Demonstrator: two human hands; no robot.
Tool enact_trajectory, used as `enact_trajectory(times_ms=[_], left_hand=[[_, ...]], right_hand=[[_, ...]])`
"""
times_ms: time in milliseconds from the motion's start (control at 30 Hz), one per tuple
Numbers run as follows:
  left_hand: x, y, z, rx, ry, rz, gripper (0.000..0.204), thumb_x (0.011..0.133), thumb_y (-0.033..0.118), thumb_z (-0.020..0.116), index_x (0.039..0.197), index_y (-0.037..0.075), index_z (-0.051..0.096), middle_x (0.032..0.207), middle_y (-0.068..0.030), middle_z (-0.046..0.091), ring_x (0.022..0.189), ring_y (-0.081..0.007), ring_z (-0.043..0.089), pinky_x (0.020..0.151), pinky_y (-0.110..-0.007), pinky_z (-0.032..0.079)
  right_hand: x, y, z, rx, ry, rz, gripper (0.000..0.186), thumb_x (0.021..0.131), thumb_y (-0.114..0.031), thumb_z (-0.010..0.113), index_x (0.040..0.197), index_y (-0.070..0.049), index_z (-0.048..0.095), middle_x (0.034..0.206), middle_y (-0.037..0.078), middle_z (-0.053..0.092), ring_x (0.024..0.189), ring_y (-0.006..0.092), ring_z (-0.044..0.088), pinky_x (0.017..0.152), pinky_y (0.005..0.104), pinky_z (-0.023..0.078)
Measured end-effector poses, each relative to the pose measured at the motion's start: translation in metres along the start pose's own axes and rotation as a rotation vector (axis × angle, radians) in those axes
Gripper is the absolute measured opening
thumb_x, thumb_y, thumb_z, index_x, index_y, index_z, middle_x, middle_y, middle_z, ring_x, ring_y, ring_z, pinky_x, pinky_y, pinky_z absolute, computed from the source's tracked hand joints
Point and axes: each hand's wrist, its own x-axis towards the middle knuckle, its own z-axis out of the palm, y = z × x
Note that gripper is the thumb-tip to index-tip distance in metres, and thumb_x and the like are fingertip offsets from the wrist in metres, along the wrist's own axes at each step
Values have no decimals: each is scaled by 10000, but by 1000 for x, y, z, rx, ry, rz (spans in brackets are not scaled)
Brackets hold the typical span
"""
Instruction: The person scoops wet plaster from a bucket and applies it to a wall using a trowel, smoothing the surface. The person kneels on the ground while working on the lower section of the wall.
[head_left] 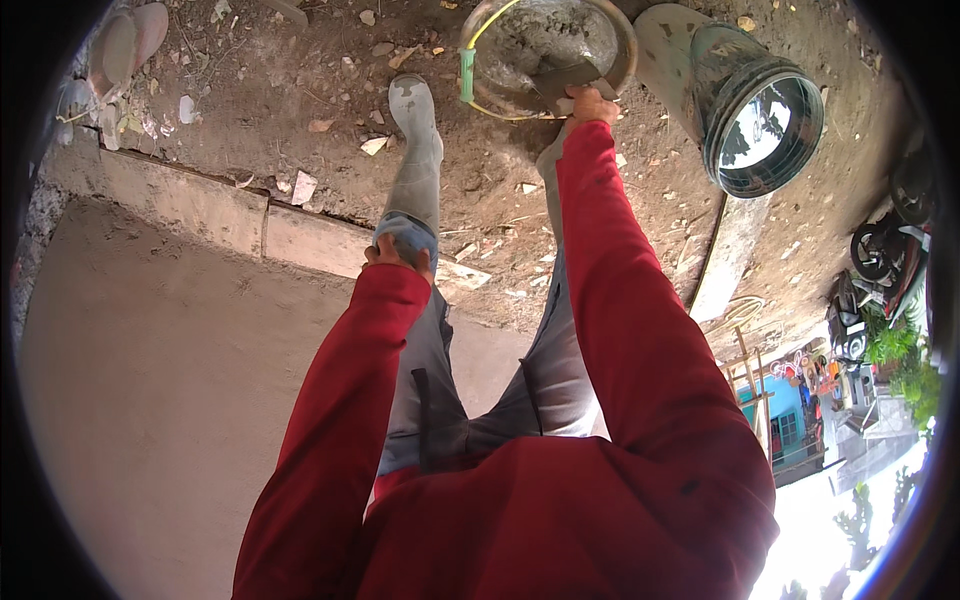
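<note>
My right hand (pixel 592 104) is closed around a trowel (pixel 566 84), its handle hidden in my grip. The flat dark blade lies over the rim and inside of a round bucket (pixel 627 45) that holds wet grey mortar (pixel 530 45). A yellow wire handle with a green grip (pixel 467 75) rests at the bucket's left side. My left hand (pixel 397 258) curls over a rounded, mud-smeared blue-grey thing (pixel 408 233) just above my left boot (pixel 412 170). Whether that is my knee or something held, I cannot tell.
To the right of the bucket lies a large grey container (pixel 690 70) on its side, its dark ringed mouth facing me. A plank (pixel 730 255) lies below it. At left a board edging (pixel 190 205) borders a smooth grey surface (pixel 170 380). Rubble dots the dirt; motorbikes (pixel 890 260) stand far right.
</note>
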Motion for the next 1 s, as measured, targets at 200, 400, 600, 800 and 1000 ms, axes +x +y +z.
enact_trajectory(times_ms=[200,400,600,800,1000], left_hand=[[-5,9,-7,5,-23,-30,650,729,366,738,1242,131,415,1159,-208,470,1014,-393,559,862,-469,485],[0,9,-17,-6,-23,-23,664,723,382,744,1241,138,408,1176,-205,459,1024,-389,553,877,-468,474],[-3,15,-24,9,-64,-43,663,738,388,730,1252,131,399,1192,-194,453,1061,-384,533,885,-463,466],[-4,7,-18,8,-22,-11,674,738,372,726,1267,122,391,1203,-189,450,1057,-380,542,882,-459,473],[-6,8,-12,38,-17,-5,660,735,372,726,1252,126,398,1185,-199,458,1035,-380,549,865,-457,479]], right_hand=[[-3,-7,32,-272,-67,-162,365,673,-56,660,996,102,597,947,144,651,748,216,635,698,351,516],[-5,-21,70,-350,189,-141,338,656,-77,603,912,145,615,953,277,655,915,346,663,766,379,505],[-30,-40,80,-434,202,-140,276,650,-70,618,844,127,637,938,304,647,911,397,650,804,397,517],[-47,-20,70,-630,123,-307,324,630,-122,665,858,106,630,913,299,642,888,400,645,811,412,515],[-59,-4,23,-1034,-203,-557,340,626,-211,706,833,51,644,901,261,650,916,361,641,826,387,515]])
